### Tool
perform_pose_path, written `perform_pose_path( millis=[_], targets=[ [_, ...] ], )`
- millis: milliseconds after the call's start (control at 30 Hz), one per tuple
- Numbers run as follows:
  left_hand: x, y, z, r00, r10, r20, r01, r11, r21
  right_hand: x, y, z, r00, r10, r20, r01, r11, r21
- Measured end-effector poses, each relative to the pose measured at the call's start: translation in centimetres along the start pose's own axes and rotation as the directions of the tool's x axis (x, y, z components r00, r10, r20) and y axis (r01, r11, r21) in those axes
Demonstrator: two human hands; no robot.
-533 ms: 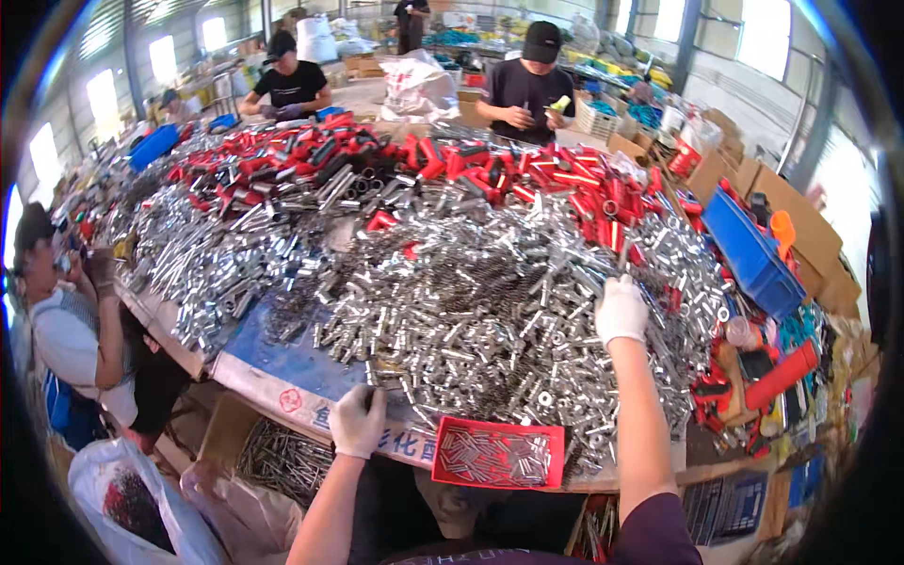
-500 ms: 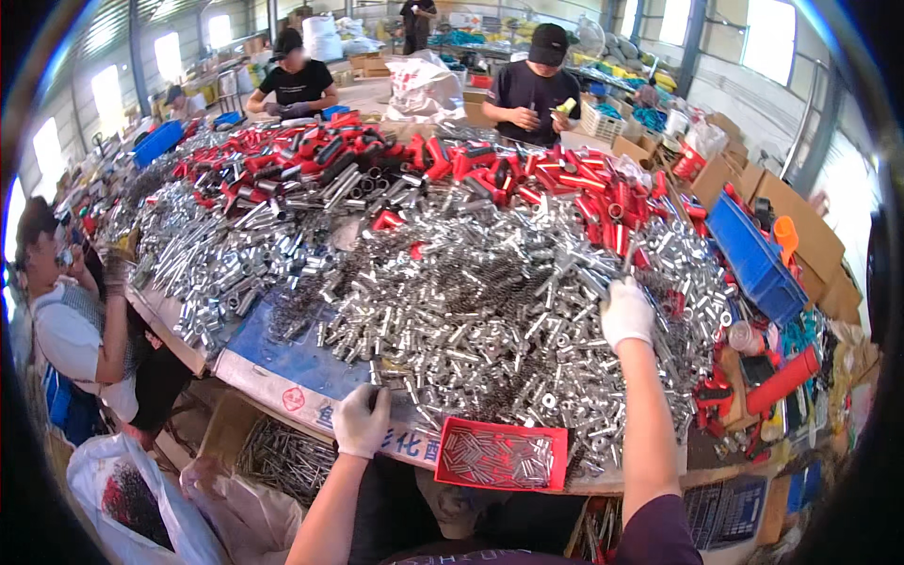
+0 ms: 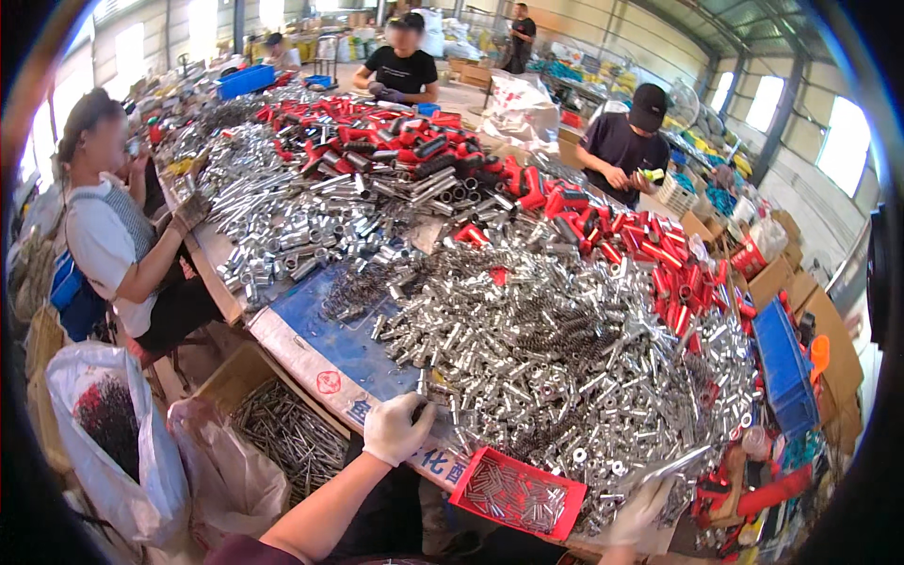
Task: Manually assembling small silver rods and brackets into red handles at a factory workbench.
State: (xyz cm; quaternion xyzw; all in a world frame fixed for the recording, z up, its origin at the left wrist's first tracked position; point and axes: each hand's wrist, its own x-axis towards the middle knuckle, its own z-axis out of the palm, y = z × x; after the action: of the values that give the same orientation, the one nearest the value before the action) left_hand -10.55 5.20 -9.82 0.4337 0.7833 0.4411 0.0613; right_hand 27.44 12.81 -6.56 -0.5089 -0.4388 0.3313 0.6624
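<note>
My left hand (image 3: 400, 429), in a white glove, is closed at the table's front edge. A short silver metal pin (image 3: 422, 382) stands up at its fingertips, apparently pinched there. My right hand (image 3: 642, 510), also gloved in white, is smeared by motion at the front right of the heap. From its fingers a long, slim silver metal piece (image 3: 680, 461) points up and right; its exact kind is blurred. Between my hands sits a red tray (image 3: 576, 499) holding many small metal pins (image 3: 513, 492). Beyond spreads a heap of small silver metal parts (image 3: 527, 367) mixed with dark springs (image 3: 589, 325).
Red and black handles (image 3: 424, 151) pile up at the back. A blue crate (image 3: 786, 367) stands at the right. Below the left front edge are a box of metal rods (image 3: 287, 433) and a white sack (image 3: 80, 377). Co-workers sit at the left (image 3: 113, 226) and far side.
My right hand has come from the heap's right middle back to the front edge, with the long metal piece. The view has turned left. My left hand stays closed near the front edge.
</note>
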Motion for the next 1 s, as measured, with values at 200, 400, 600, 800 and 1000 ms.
perform_pose_path(
  millis=[200,400,600,800,1000],
  targets=[
    [0.1,0.3,-0.2,0.992,0.098,0.076,-0.106,0.989,0.101,-4.9,0.6,0.3,0.725,-0.512,0.461,0.659,0.321,-0.680],
    [-0.1,0.8,-0.1,0.979,0.190,0.079,-0.201,0.963,0.180,-4.3,3.5,-1.4,0.697,-0.416,0.584,0.707,0.264,-0.656],
    [-0.4,1.6,0.0,0.961,0.235,0.144,-0.261,0.943,0.205,-4.2,2.5,-1.7,0.680,-0.360,0.639,0.733,0.330,-0.595],
    [-0.5,1.0,0.3,0.922,0.335,0.194,-0.365,0.918,0.153,-4.1,1.6,-1.4,0.701,-0.301,0.646,0.708,0.402,-0.581],
    [0.1,1.4,0.1,0.938,0.285,0.197,-0.319,0.932,0.171,-4.2,0.9,-0.9,0.699,-0.285,0.656,0.706,0.425,-0.567]
  ],
)
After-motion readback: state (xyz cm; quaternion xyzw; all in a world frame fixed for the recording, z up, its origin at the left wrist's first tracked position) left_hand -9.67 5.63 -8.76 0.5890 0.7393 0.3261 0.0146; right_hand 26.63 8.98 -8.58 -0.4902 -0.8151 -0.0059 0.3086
